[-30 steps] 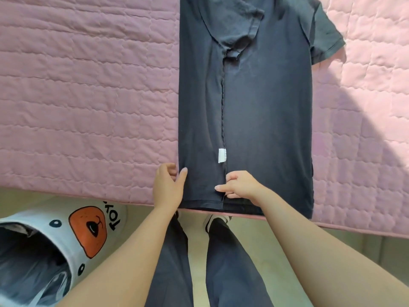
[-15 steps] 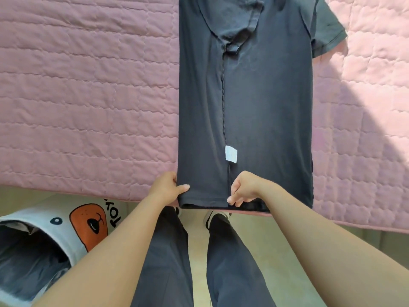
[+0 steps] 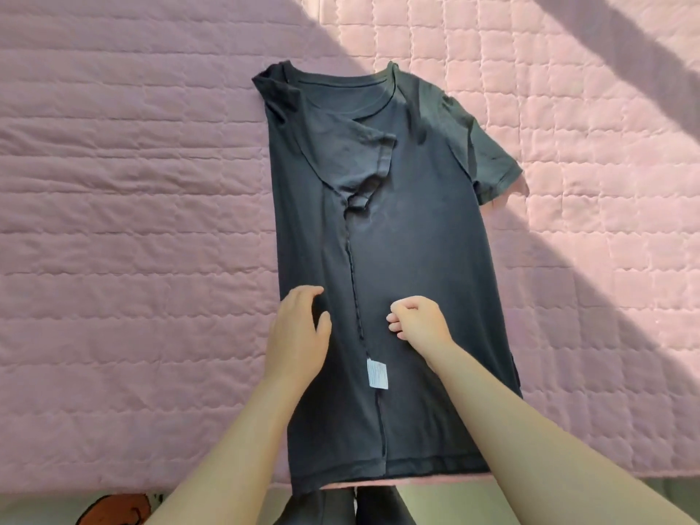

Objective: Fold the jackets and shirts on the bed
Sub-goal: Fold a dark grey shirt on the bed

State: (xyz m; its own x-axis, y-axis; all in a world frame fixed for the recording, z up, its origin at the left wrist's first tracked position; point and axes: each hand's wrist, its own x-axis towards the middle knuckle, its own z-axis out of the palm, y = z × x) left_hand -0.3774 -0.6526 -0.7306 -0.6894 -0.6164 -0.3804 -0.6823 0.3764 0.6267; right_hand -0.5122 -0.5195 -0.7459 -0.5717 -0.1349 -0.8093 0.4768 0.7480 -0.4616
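- One dark shirt (image 3: 416,221) lies lengthwise on the pink quilted bed (image 3: 132,183), filling the centre of the frame. Its neck points to the top and its hem (image 3: 416,466) sits at the bed's near edge.
- It appears to be inside out: a raised seam (image 3: 351,267) runs down the middle left and one white label (image 3: 377,376) hangs from it, lower centre.
- There are two sleeves. One sleeve (image 3: 352,153) is already turned in over the chest, so the edge at the frame's left runs straight. The other sleeve (image 3: 492,161) juts out at the upper right and is likely the next part to fold in.
- The person's left hand (image 3: 299,331) rests on the folded edge at centre left. Its fingers (image 3: 303,295) are loosely spread and relaxed, probably pinning that flap so it stays put.
- The right hand (image 3: 418,320) sits on the shirt's middle, just right of the seam. Its fingers (image 3: 397,318) are curled under, but whether they pinch cloth or only knuckle it flat cannot be told.
- The two hands are near each other but apart, with the seam between them.
- No jacket shows, and there is no second shirt.
- An orange printed patch (image 3: 117,509) peeks in at the bottom left, below the bed.
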